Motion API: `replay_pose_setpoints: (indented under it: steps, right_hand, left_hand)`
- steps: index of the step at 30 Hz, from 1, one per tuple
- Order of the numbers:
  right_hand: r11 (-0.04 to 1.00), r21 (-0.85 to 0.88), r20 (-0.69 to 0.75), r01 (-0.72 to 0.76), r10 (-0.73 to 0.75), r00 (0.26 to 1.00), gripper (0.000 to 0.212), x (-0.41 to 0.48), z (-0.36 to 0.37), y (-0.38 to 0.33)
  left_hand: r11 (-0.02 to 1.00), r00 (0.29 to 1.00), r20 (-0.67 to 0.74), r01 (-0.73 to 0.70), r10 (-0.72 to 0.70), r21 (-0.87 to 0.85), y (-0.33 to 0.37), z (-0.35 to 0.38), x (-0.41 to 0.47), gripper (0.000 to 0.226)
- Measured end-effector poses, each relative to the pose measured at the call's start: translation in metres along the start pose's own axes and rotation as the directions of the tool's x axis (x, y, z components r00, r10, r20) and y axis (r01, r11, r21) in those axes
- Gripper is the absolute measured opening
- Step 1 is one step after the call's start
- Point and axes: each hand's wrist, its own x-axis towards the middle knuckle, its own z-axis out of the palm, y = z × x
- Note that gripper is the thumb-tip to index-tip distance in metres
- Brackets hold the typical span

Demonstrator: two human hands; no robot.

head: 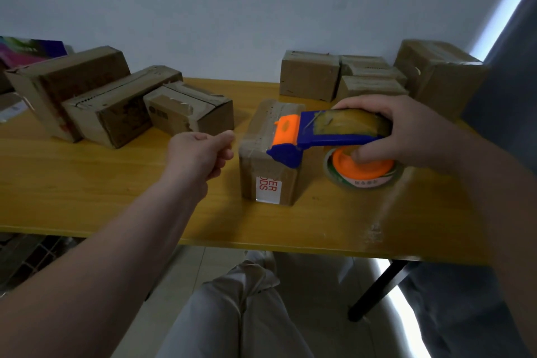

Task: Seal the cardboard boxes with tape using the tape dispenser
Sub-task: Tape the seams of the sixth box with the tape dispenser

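Gripping blue-orange plastic tape dispenser [334, 141] w/ right hand [412, 130], small brown cardboard box [261, 167] under its nose, left hand [197, 154] curled, empty.

The label [268, 187] on the box [255, 136] reads "ER", "ODS".

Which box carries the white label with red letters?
The lone box mid-table, under the tape dispenser's front; the boxes at left and right show none.
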Motion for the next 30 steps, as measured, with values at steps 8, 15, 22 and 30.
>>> replay_pose_setpoints:
  steps: [8, 15, 22, 30]
  right_hand:
    - [0.999, -0.022, 0.049, -0.027, 0.029, 0.998, 0.062, 0.009, 0.004, 0.003]
    - [0.999, 0.033, 0.038, -0.031, 0.03, 0.999, 0.064, 0.007, 0.01, 0.011]
    - [0.997, 0.074, 0.015, -0.013, 0.012, 1.0, 0.068, 0.004, 0.015, 0.02]
    - [0.995, 0.101, 0.005, -0.01, 0.009, 1.0, 0.068, 0.003, 0.019, 0.024]
  left_hand:
    - [0.999, 0.999, -0.021, 0.036, -0.036, 0.004, -0.012, 0.002, 0.008, 0.018]
    - [0.996, 0.995, 0.056, 0.075, -0.078, 0.046, -0.025, 0.004, 0.012, 0.023]
    - [0.976, 0.982, 0.113, 0.131, -0.152, 0.175, -0.027, 0.004, 0.01, 0.031]
    - [0.988, 0.989, -0.036, -0.14, 0.142, 0.069, -0.025, 0.003, 0.0, 0.013]
